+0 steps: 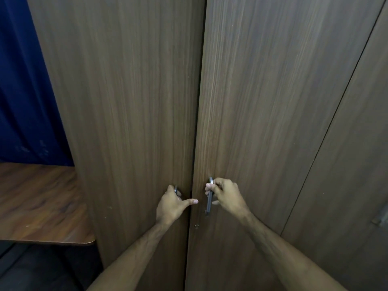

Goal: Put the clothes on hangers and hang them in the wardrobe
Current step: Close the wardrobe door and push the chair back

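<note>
A tall dark wood wardrobe fills the view, its left door and right door meeting at a narrow dark gap in the middle. My left hand grips the left door's metal handle, thumb stretched toward the gap. My right hand curls its fingers round the right door's long metal handle. A small keyhole sits below the handles. No clothes or hangers are in view.
A wooden table stands at the left, its rounded corner close to the wardrobe. A dark blue curtain hangs behind it. Another wardrobe door with its own handle lies at the right.
</note>
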`<state>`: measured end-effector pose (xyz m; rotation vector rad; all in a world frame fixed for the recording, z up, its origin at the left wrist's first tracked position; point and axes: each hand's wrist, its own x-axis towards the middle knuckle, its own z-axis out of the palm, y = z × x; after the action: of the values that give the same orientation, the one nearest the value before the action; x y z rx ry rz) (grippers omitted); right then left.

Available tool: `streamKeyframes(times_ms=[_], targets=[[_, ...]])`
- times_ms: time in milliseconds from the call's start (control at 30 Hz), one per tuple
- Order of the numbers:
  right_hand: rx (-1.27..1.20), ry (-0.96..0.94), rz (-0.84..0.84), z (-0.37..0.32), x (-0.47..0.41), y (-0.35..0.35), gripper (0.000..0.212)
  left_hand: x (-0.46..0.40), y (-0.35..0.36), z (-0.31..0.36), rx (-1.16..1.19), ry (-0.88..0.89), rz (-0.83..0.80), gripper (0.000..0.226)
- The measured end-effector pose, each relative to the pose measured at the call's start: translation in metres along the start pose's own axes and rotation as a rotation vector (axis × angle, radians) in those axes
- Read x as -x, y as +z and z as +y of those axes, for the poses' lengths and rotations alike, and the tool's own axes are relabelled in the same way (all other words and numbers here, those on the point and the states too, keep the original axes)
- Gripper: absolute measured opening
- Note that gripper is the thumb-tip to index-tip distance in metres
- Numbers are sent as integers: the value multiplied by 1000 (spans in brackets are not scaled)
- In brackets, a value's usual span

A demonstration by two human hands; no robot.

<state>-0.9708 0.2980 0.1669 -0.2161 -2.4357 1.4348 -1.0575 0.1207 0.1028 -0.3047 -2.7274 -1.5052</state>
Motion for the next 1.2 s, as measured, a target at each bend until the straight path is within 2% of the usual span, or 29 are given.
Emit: streamKeyframes(times_ms=[100,200,433,600,733,867,1000,1100,1200], targets=[[31,-2,16,-3,-6,2,17,10,9,-2,-100,8,151,68],[36,-2,43,-5,-14,6,16,14,19,-4,-99,56,270,60],[78,12,26,-6,-32,10,17,-5,25,-4,-118,67,277,53],[125,32,66,-3,-46,14,17,-19,34,-4,-161,64,359,52],[146,39,57,-1,-57,13,20,-24,46,-7,-132,131,475,53],[145,49,41,-1,-63,11,22,-29,51,-11,-143,174,512,52],[164,69,35,0,-65,10,21,-29,47,-11,-152,132,437,47],[288,25,70,0,-57,14,29,-29,35,-20,-172,150,226,33],[378,8,69,0,-53,14,32,-22,8,-21,-402,195,36,28]])
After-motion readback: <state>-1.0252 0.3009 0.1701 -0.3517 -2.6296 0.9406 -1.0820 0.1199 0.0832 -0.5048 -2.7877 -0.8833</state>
